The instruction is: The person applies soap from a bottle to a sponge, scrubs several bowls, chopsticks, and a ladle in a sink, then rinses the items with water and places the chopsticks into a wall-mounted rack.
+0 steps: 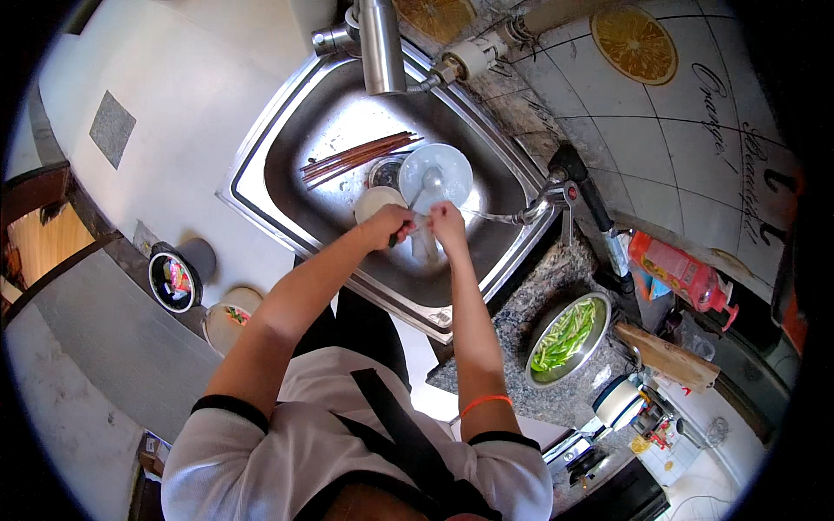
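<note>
Over the sink, my left hand (389,227) is closed around the handle of a spoon (430,180); a dark handle end pokes out below the fist. The spoon's metal bowl lies over a white bowl (447,163) in the basin. Close beside it, my right hand (447,223) has its fingers curled together near the spoon handle. Whatever they pinch is hidden, and the pale patch between my hands is blurred. A cream-coloured round dish (377,201) sits partly under my left hand. Several brown chopsticks (358,160) lie in the sink (300,204), left of the drain (384,172).
A faucet (540,207) reaches over the basin from the right. On the right counter stand a metal bowl of cut green vegetables (565,340), a wooden board (665,356) and a red pump bottle (682,271). A bin (180,273) and a round container (228,317) are at left.
</note>
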